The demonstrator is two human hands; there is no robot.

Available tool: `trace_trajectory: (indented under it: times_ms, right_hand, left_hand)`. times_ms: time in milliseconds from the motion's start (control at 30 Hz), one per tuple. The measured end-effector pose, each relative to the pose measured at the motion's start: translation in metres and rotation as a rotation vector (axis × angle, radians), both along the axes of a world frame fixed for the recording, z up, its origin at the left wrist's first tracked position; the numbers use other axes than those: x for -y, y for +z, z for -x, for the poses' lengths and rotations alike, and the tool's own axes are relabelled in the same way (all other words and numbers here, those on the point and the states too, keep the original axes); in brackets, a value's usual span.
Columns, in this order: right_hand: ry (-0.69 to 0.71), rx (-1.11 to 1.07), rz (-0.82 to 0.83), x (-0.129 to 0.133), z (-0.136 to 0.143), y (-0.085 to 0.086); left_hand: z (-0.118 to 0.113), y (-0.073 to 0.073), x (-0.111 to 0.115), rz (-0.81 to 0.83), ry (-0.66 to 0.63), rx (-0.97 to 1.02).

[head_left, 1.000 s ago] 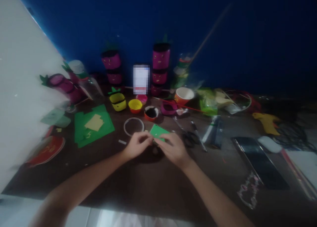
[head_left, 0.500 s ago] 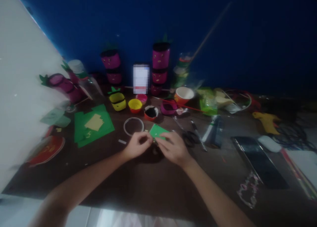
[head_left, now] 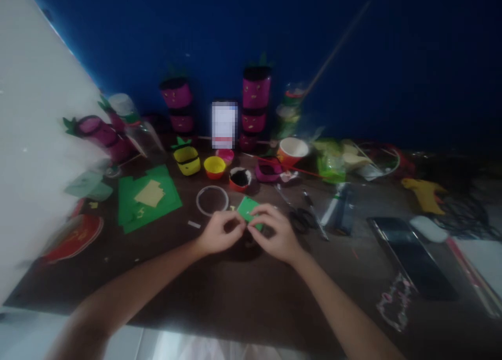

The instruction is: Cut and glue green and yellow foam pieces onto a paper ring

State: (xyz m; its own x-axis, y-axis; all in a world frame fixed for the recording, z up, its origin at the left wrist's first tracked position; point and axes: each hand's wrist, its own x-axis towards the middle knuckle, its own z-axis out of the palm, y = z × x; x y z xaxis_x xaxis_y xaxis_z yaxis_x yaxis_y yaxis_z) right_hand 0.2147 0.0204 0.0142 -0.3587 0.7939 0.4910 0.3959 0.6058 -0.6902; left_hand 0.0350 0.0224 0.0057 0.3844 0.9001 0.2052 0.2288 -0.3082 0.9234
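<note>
My left hand (head_left: 223,230) is closed in a pinch, thumb and forefinger pressed together. My right hand (head_left: 274,232) pinches right beside it, the fingertips of both nearly touching. Whatever sits between the fingertips is too small and blurred to make out. Just behind them is a small green piece (head_left: 246,206) with tiny pale bits on it, partly covered by my right fingers. A clear ring (head_left: 212,187) lies beyond my left hand. Black-handled scissors (head_left: 300,221) are to the right of my right hand. A small orange cup with a dark inside (head_left: 240,180) stands farther back.
Green sheets (head_left: 127,213) with yellow paper (head_left: 149,193) lie left. Behind are a yellow cup (head_left: 214,166), a purple container (head_left: 269,170) and a paper cup (head_left: 293,149). Rightward are a pen (head_left: 315,214), a dark phone (head_left: 411,258), a beaded bracelet (head_left: 395,303) and a yellow glue gun (head_left: 424,193).
My right fingers have curled from lying flatter over the green piece into a rounder pinch, and the thumb has come nearer my left fingertips. My left hand has barely moved.
</note>
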Motion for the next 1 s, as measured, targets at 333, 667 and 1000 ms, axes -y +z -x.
trace_trajectory:
  times_ms: [333, 667, 1000]
  right_hand:
    - [-0.033, -0.077, 0.06, 0.0009, 0.0046, -0.0025]
    - [-0.055, -0.043, 0.016, 0.0009, 0.0032, -0.0024]
    - [-0.05, -0.034, 0.02, -0.0002, 0.0037, -0.0036]
  left_hand:
    - [-0.0019, -0.0051, 0.0019, -0.017, 0.072, 0.02]
    - [-0.0025, -0.0055, 0.0023, -0.034, 0.083, 0.013]
    - [-0.0024, -0.0055, 0.0026, -0.034, 0.096, -0.015]
